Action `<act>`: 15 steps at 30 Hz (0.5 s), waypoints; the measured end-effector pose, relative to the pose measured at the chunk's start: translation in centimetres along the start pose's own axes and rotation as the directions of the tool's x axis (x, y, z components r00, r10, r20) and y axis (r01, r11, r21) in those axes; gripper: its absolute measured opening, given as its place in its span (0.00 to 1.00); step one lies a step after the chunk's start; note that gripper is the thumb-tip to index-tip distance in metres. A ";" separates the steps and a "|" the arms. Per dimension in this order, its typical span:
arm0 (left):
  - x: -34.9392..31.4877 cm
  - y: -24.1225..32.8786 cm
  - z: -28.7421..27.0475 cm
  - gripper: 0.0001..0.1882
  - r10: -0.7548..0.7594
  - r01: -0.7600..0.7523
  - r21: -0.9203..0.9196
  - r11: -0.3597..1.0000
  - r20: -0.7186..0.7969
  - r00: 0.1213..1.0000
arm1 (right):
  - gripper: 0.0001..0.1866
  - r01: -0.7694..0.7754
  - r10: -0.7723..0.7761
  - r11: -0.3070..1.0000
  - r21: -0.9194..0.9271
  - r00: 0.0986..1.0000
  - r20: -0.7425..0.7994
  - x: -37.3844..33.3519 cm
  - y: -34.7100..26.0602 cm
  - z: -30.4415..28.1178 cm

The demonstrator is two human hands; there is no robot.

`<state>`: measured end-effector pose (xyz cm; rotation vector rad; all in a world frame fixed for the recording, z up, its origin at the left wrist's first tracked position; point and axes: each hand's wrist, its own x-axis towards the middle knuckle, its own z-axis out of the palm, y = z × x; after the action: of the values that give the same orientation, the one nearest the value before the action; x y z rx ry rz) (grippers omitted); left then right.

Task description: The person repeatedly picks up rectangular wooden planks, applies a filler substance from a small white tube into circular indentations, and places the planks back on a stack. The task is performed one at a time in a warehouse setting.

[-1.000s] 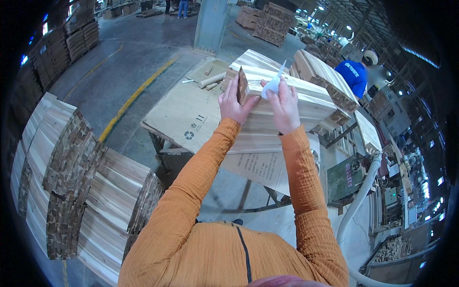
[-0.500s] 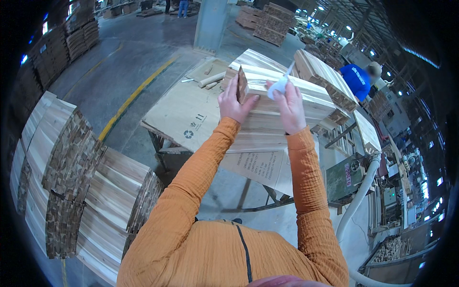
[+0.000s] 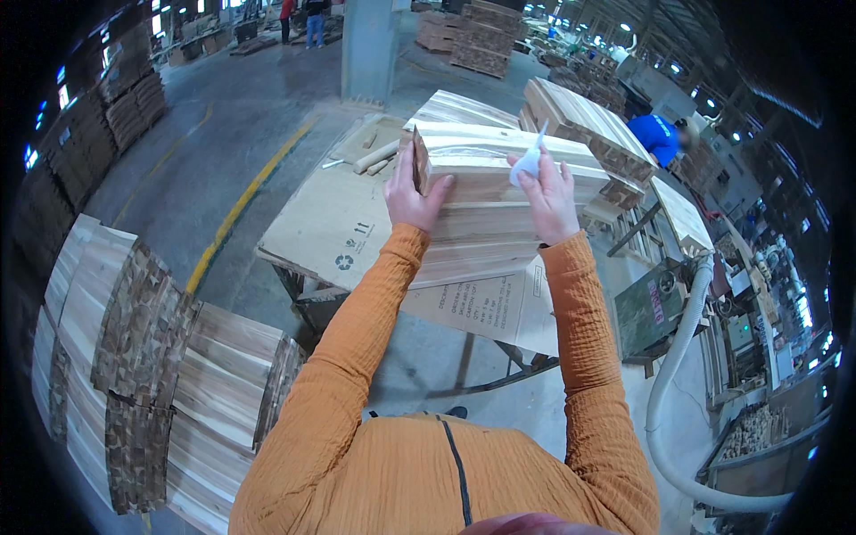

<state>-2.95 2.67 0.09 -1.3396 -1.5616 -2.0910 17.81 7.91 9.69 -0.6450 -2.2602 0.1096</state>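
My left hand (image 3: 412,196) grips the left end of the top wooden board (image 3: 477,165), thumb on its near side and fingers against the dark end face. Beneath it, more pale striped boards (image 3: 486,218) are piled on the cardboard-covered table. Above the right part of the top board, my right hand (image 3: 553,201) holds a small white squeeze bottle (image 3: 526,167) between thumb and fingers. Its thin pointed nozzle points upward. The fingers partly hide the bottle's body.
Wooden dowels (image 3: 376,159) lie on the cardboard sheet (image 3: 308,227) at left. Stacked panels (image 3: 214,374) stand on the floor to my left. Another board stack (image 3: 588,125) is beyond, near a person in blue (image 3: 655,135). A grey hose (image 3: 673,374) curves at right.
The view has shifted slightly. My right hand with the bottle has moved a little to the right along the board. My left hand keeps its grip on the board's end.
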 end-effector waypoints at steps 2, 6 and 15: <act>-0.2 0.1 -0.2 0.43 0.001 -0.001 -0.032 0.999 0.000 1.000 | 0.19 -0.047 0.047 0.999 -0.023 0.998 -0.030 -0.5 1.4 -0.9; -1.2 0.8 -0.5 0.44 0.072 -0.071 -0.127 0.989 -0.003 0.997 | 0.18 -0.165 0.196 0.949 0.269 0.976 -0.094 -1.2 3.3 -2.7; -6.9 3.8 -2.9 0.54 0.240 -0.240 0.003 0.971 0.063 0.969 | 0.12 -0.071 0.329 0.737 0.672 0.907 -0.264 -1.3 4.8 -3.3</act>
<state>1.78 -3.65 -2.67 -1.5192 -1.3531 -1.9093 22.91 11.10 9.88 -0.4718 -1.6139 0.7904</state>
